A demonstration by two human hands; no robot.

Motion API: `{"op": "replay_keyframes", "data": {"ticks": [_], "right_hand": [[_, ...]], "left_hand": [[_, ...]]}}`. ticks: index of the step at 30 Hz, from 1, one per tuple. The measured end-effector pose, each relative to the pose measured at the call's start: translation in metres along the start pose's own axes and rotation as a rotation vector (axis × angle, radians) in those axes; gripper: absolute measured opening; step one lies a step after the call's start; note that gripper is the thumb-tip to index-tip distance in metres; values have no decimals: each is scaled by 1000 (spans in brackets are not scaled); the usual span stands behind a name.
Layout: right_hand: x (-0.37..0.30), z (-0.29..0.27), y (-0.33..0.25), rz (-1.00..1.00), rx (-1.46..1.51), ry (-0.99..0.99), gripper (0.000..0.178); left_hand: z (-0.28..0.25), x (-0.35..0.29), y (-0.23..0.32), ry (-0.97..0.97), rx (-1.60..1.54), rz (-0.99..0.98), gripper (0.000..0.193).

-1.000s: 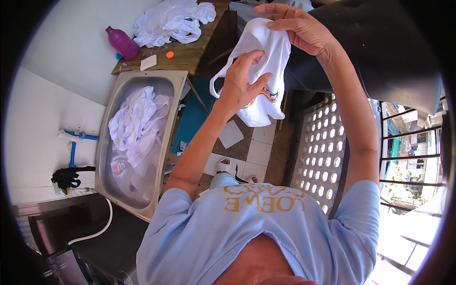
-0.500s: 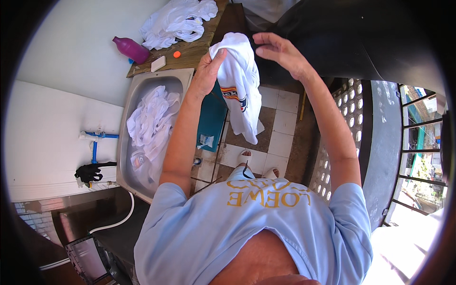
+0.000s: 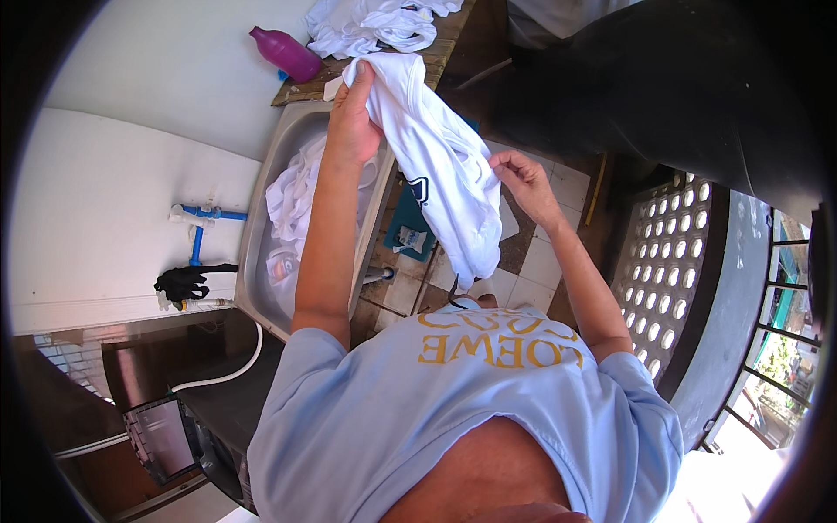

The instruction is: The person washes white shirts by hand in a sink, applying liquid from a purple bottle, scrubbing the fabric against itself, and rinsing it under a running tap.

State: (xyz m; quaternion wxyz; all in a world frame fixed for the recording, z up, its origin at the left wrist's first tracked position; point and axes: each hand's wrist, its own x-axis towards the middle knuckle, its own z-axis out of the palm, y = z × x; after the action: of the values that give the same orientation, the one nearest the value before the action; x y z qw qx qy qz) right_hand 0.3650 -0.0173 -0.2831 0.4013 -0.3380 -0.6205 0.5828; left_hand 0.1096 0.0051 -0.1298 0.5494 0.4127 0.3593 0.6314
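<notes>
A white cloth garment (image 3: 445, 166) with a dark printed patch hangs in front of me, its lower end near my waist. My left hand (image 3: 356, 126) is closed on its upper end, thumb on top. At the garment's right edge, my right hand (image 3: 527, 185) pinches the fabric between thumb and fingers. Left of the garment is a metal sink (image 3: 250, 266) with wet white clothes (image 3: 295, 196) inside; my left forearm covers part of them.
Past the sink, a wooden counter (image 3: 446, 65) bears more white clothes (image 3: 375, 24), a purple bottle (image 3: 288, 54) and a whitish block (image 3: 332, 88). Blue pipe (image 3: 197, 240) and a black glove-like item (image 3: 180, 283) are by the left wall. A perforated block wall (image 3: 663, 270) stands right.
My right hand has come down and in to pinch the garment's edge. The garment is stretched wider and has turned, so the colourful print is out of sight. My left hand still grips it.
</notes>
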Motion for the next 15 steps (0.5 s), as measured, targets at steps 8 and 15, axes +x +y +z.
{"op": "replay_keyframes", "data": {"ticks": [8,15], "right_hand": [[31,-2,-27,-83,191,280,10],[29,28,-57,-272,64,-66,26]], "left_hand": [[-23,-26,28,33,-37,15,32],[5,-31,6,29,-81,-25,28]]}}
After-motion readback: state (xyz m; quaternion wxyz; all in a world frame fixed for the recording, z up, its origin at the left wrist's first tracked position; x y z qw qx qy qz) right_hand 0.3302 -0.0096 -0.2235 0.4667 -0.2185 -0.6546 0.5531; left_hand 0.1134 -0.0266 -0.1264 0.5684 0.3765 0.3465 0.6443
